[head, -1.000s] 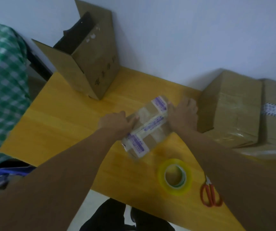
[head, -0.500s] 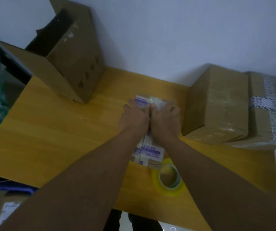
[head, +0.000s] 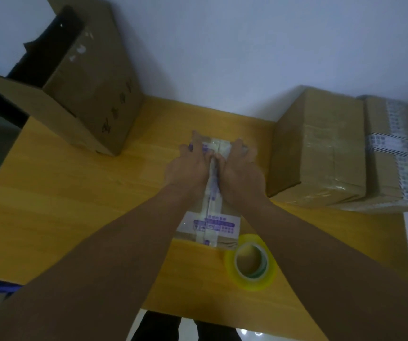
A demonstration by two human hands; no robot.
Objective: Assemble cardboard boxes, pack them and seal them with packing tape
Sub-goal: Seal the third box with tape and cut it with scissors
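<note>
Nearest me, the tape roll [head: 231, 267] lies flat on the table [head: 75, 205], just beside the near right corner of the small box [head: 210, 223], maybe touching, can't tell. The box is mid-table, long axis running away from the person, already crossed w/ printed tape.

Both hands are on its top, farther half. The left hand [head: 188, 168] and right hand [head: 239, 173] lie side by side, palms down, fingers spread and flat, thumbs meeting along the centre strip. They're pressing, not pinching anything. The fingertips reach the far edge.

What could go wrong, imo:
- The tabletop looks slick, so a hard forward push could skate the box away instead of bedding the tape.
- If the box kicks back instead, it prob knocks the roll toward the near edge.
- Pressing down the seam where the flaps meet could bow them in and leave the tape creased, esp. if the contents don't fill the box; can't see inside.

Farther back on the right, two sealed boxes [head: 321, 148] sit close to the right hand, so little room to swing the box that way. Far left, the open carton [head: 92, 94] stands well apart.
</note>
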